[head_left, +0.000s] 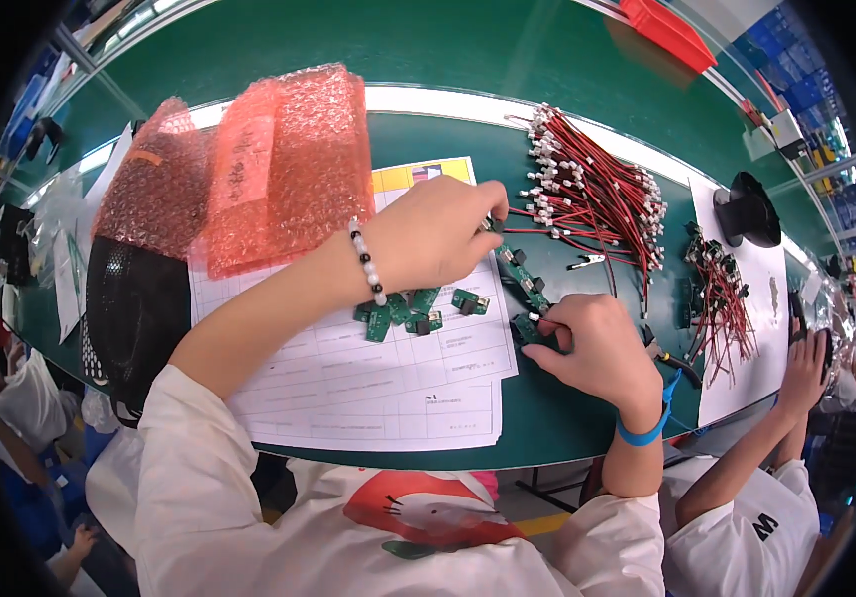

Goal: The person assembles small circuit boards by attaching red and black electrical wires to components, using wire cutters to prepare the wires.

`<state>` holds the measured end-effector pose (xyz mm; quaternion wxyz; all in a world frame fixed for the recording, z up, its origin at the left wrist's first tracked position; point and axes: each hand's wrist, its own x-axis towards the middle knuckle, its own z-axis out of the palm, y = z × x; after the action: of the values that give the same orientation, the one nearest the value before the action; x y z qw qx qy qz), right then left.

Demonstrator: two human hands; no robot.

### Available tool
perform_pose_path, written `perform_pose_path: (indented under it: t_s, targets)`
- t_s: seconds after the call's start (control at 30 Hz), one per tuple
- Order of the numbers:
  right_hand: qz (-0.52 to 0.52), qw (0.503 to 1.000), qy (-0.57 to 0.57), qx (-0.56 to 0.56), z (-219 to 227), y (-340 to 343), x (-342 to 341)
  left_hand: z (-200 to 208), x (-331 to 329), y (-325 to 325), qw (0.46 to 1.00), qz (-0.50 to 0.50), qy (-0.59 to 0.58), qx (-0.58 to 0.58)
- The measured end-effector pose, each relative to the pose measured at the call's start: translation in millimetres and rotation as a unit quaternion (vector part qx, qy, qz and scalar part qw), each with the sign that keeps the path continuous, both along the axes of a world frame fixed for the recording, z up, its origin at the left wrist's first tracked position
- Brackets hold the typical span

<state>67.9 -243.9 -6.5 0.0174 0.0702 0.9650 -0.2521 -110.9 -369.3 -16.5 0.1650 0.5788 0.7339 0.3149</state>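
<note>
I've got the right hand (595,346) pinched on a small green board (524,326), half covered by its fingers. Over at the left hand (445,234), curled fingertips mask a tiny part; I can't tell whether that grip is clenched on it. Between them, green boards (521,276) line up on the table (547,428). Printed sheets (348,398) run under the left forearm, their text too fine for me to read. Handwriting marks the red bubble wrap (294,189), blurred by creases.
</note>
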Motion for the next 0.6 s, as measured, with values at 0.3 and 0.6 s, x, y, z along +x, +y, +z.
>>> perform_pose_path:
  t_s: [0.3,0.6]
  targets:
    - [-0.010,0.957,0.101,-0.270,15.7,13.3,3.2,36.4,28.8,-11.5,0.979,-0.111,-0.169,0.031]
    - [-0.165,0.858,0.263,-0.409,17.6,-2.1,-1.3,34.9,32.2,-9.2,0.938,-0.035,-0.334,0.083]
